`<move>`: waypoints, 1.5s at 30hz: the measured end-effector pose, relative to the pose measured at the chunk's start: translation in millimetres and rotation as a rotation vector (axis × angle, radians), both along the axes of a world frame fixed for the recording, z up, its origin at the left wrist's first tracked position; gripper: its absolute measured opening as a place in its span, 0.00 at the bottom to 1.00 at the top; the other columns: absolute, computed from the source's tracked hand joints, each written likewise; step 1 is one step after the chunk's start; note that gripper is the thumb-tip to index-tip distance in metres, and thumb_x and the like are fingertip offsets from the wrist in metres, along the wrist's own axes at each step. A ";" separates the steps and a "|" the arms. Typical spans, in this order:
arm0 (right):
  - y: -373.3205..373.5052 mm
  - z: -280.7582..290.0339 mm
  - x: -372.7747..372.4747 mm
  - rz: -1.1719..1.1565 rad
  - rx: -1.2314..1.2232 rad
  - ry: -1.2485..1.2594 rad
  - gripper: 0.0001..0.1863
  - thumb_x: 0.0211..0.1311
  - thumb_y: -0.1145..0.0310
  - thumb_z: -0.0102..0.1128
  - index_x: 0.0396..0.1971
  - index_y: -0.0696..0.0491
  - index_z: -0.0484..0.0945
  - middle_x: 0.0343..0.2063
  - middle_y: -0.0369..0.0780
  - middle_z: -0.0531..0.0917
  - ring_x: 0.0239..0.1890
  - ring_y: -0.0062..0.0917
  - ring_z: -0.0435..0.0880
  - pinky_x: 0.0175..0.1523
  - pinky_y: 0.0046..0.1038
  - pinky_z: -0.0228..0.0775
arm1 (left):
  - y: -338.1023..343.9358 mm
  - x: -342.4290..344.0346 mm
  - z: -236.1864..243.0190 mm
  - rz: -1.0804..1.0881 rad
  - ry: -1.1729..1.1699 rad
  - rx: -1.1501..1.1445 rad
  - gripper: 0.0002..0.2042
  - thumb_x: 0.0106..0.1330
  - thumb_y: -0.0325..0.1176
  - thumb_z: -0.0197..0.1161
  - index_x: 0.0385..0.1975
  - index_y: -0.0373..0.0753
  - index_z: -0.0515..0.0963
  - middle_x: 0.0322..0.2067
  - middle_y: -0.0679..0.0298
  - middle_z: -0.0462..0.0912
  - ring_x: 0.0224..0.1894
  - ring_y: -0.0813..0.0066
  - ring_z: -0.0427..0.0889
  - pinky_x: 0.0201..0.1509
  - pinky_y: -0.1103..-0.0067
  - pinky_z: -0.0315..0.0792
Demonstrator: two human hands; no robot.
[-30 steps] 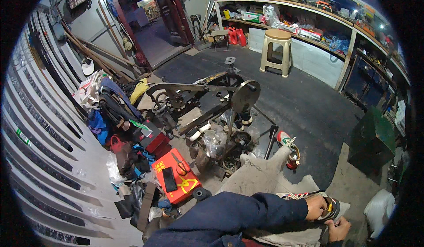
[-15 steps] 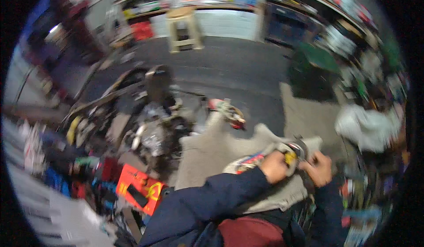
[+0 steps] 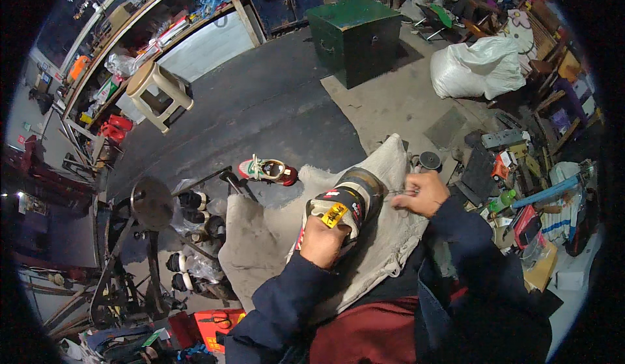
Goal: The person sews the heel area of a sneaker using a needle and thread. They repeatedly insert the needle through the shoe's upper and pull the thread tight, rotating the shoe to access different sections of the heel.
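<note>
My left hand (image 3: 322, 240) grips a black, white and red shoe (image 3: 358, 195) with a yellow tag (image 3: 333, 214) on it. The shoe rests on a pale grey cloth (image 3: 254, 253) over my lap. My right hand (image 3: 423, 195) is pinched at the shoe's right side on something thin, perhaps a thread or slim tool, too small to make out. Another shoe (image 3: 265, 170), red, white and green, lies on the dark floor mat just beyond the cloth.
A metal hand-cranked machine (image 3: 151, 204) and piled shoes lie at left. A beige stool (image 3: 156, 91) stands by shelving. A green chest (image 3: 351, 35) and white sack (image 3: 469, 71) are beyond; tools and scraps crowd the right. A red box (image 3: 215, 328) is at lower left.
The view has swung right. My right hand has moved out from beside the shoe's opening and now pinches something thin a little away from it; my left hand still holds the shoe.
</note>
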State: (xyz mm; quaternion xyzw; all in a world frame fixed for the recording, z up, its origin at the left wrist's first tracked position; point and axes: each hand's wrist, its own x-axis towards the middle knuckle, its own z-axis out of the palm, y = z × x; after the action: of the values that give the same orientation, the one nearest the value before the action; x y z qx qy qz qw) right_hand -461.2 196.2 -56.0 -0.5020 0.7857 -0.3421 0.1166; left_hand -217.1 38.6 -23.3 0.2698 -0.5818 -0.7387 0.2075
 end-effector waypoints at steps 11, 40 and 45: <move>6.5 17.5 61.7 0.372 -0.207 -1.470 0.38 0.67 0.60 0.61 0.73 0.59 0.62 0.24 0.30 0.72 0.23 0.10 0.64 0.26 0.14 0.51 | -8.5 15.0 -14.3 0.039 -0.166 0.132 0.23 0.58 0.16 0.55 0.57 0.30 0.76 0.50 0.55 0.85 0.54 0.62 0.83 0.61 0.71 0.76; 36.5 81.3 50.0 0.002 -0.480 -0.114 0.11 0.57 0.79 0.68 0.41 0.57 0.85 0.33 0.42 0.81 0.33 0.30 0.82 0.40 0.28 0.74 | -10.2 22.2 -14.5 0.076 -0.262 0.020 0.22 0.57 0.17 0.49 0.53 0.32 0.78 0.49 0.57 0.85 0.53 0.61 0.84 0.59 0.72 0.75; -16.4 67.6 61.3 0.150 -0.357 -0.173 0.11 0.57 0.77 0.70 0.41 0.55 0.85 0.33 0.42 0.81 0.31 0.32 0.82 0.37 0.30 0.73 | -17.1 31.2 -25.5 -0.276 -0.408 -0.955 0.22 0.51 0.20 0.65 0.50 0.33 0.82 0.51 0.54 0.85 0.56 0.52 0.82 0.62 0.66 0.75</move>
State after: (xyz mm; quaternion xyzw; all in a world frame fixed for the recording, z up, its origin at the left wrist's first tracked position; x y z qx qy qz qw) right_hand -399.9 179.8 11.7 -0.5405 0.6602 -0.5081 0.1177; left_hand -185.9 21.5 -48.8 0.2045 -0.9115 -0.3450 0.0908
